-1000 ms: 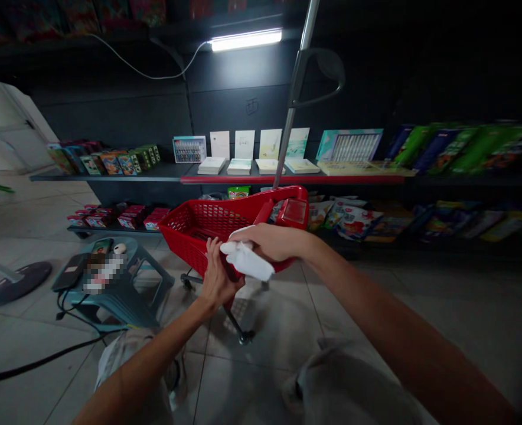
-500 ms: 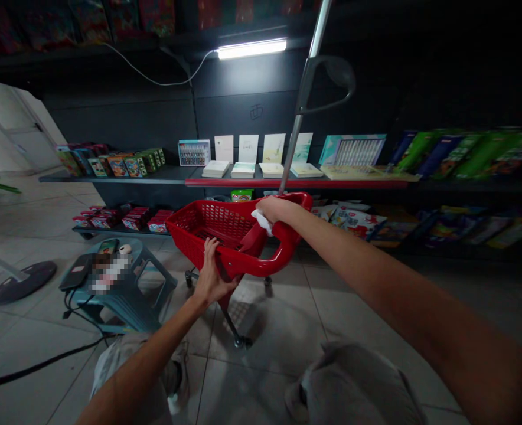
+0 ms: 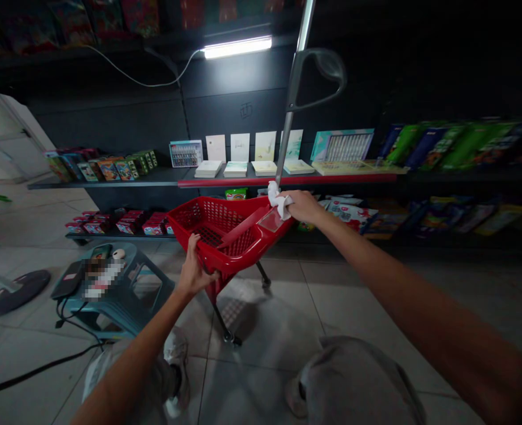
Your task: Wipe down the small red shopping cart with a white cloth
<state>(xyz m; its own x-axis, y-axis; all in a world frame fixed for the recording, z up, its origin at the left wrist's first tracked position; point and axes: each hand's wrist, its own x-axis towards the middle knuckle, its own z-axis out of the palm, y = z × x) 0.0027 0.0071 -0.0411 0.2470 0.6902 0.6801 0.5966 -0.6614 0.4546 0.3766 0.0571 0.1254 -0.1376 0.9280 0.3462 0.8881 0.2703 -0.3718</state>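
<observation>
One left hand [image 3: 194,273] bracing a red cart [image 3: 238,258], one right hand [image 3: 303,206] holding a white cloth [image 3: 280,202] to it

The red cart is standing on the tiled floor [image 3: 287,319] in front of the person, with a blue-grey stool [image 3: 123,307] sitting to the left and a red-edged shelf [image 3: 234,182] running behind. The left hand is gripping the cart's near left side, fingertips reaching up to the rim and thumb lying lower on the wall; how firmly it is gripping is not showing. The right hand is closing around the bunched white cloth, which is resting at the cart's far right end, just beside a pale panel [image 3: 271,221] and near the grey pole [image 3: 286,139].

Good handling is probably depending on the left hand: with casters [image 3: 229,337] showing underneath, the cart is likely to be rolling or swinging if only the right hand is pushing. A loose fold is sticking up beyond the right fingertips, so gathering it flat under the fingers would likely be giving fuller contact. Following the rim's curve with even pressure is probably serving better than jabbing, and going gently around the panel's edges is seeming wise
</observation>
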